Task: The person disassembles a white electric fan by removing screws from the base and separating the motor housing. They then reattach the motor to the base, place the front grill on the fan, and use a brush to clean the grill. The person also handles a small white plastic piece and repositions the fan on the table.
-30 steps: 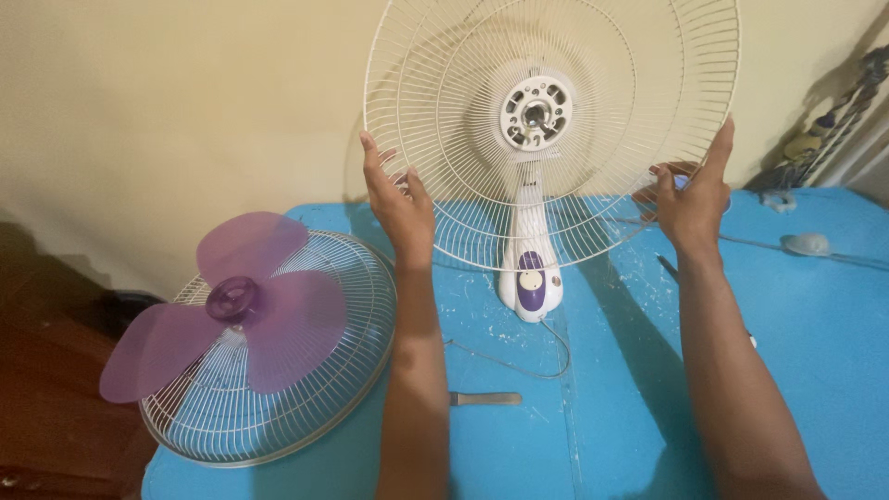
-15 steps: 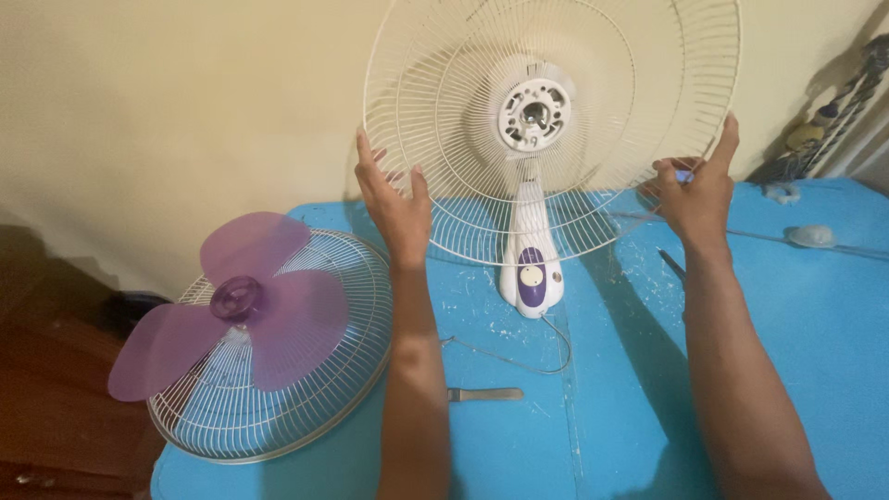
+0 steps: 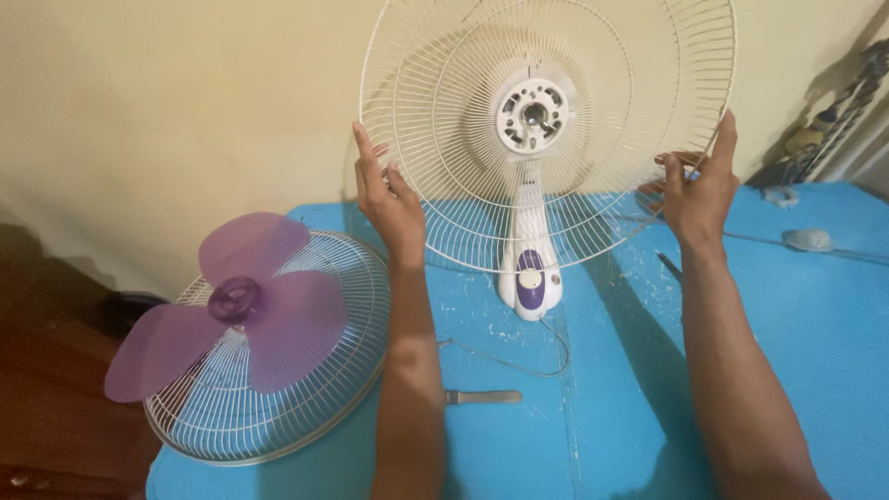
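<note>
Rear fan guard (image 3: 593,56) upright above blue table (image 3: 815,333), open face toward camera, motor hub (image 3: 532,114) centred, white stand (image 3: 530,268) running vertically down to table. Left hand (image 3: 389,199) flat against left rim, fingers up, spread. Right hand (image 3: 696,190) on right rim, apparently pinching wire. Forearms raised, roughly parallel. Purple blade (image 3: 236,301) lying on front guard (image 3: 278,407), left.

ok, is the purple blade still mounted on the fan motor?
No. The purple blade lies on the detached grille on the table, while the motor hub is bare.
</note>
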